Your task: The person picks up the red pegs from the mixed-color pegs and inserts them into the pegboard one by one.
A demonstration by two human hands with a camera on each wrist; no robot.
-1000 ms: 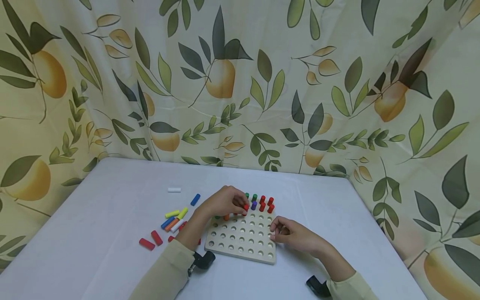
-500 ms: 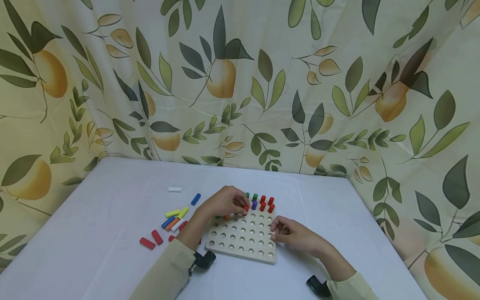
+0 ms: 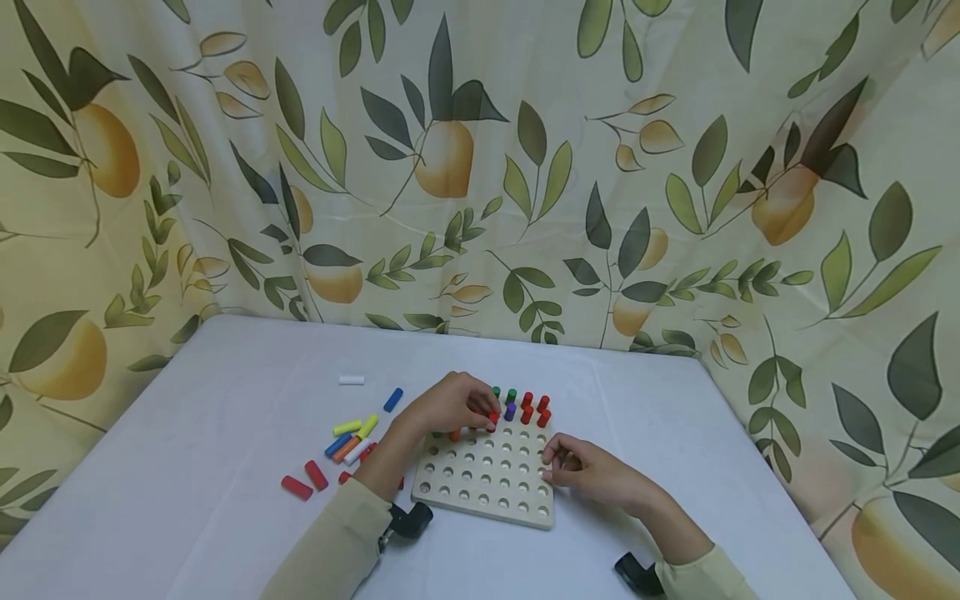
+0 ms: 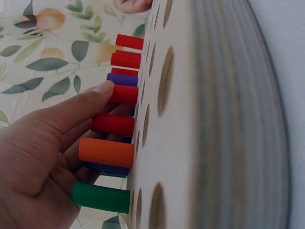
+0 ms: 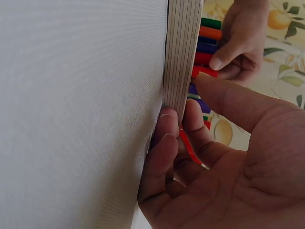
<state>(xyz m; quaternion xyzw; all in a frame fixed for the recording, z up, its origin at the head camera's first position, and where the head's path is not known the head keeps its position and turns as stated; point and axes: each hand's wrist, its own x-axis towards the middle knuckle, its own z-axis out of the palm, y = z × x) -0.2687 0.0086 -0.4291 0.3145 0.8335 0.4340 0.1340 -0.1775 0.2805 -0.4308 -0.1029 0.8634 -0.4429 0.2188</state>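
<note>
A pale wooden pegboard [image 3: 513,515] with rows of round holes lies flat on the table, its far rows filled with coloured pegs. My left hand [image 3: 453,404] reaches over it from the left and pinches a red peg [image 4: 125,94] standing in the board, thumb tip on its end. Beside that peg stand another red peg [image 4: 113,125], an orange peg [image 4: 106,152] and a green peg [image 4: 101,197]. At the board's right edge, my right hand [image 3: 588,471] grips the side, thumb above and fingers curled at the rim. Some far pegs are hidden behind the left hand.
Left of the board lie loose pegs: a white one [image 3: 351,380], a blue one [image 3: 393,399], a yellow one [image 3: 347,427], and several red ones, such as this red peg [image 3: 297,487]. My left forearm covers part of them. A patterned curtain [image 3: 480,208] hangs behind the white table [image 3: 225,400].
</note>
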